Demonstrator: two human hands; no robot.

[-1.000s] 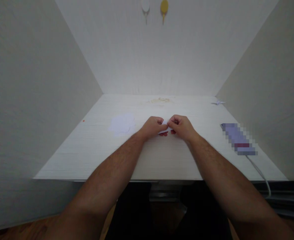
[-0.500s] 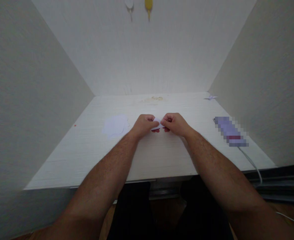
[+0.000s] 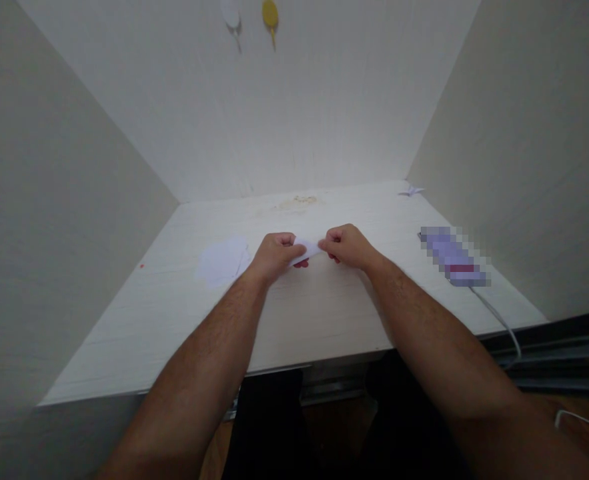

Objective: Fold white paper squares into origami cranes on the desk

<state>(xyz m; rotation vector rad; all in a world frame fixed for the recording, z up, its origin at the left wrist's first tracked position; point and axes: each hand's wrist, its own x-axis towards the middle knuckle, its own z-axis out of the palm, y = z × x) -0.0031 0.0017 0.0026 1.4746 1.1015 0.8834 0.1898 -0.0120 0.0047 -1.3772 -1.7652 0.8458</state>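
L hand [image 3: 274, 256] grips a small folded white paper [image 3: 311, 247], thumb pressed on top, a couple of fingertips showing under its near edge. R hand [image 3: 349, 247] pinches the narrow R end of same paper btwn thumb & index, other fingers curled in. So paper is right btwn the two sets of fingers, held up over white desk [image 3: 319, 313], spanning the small gap; exact folds too blurry to tell. L of the L fingers, near the wrist: loose pile of white sheets [image 3: 219, 262], edges uneven. Farther L, a tiny red speck [image 3: 141, 266] nr desk's L edge. Straight beyond the fingers, a brownish stain [image 3: 301, 201] toward back wall [image 3: 324, 100]. Well beyond & R of R fingers, a small pointy white paper shape [image 3: 411, 191] by the side wall. R of R fingers, a pixelated flat slab [image 3: 449, 257], w/ pale cable [image 3: 497, 313] running from its near end over desk's front edge. High above fingers on back wall: white hook [image 3: 231, 13] & yellow hook [image 3: 270, 13], side by side.
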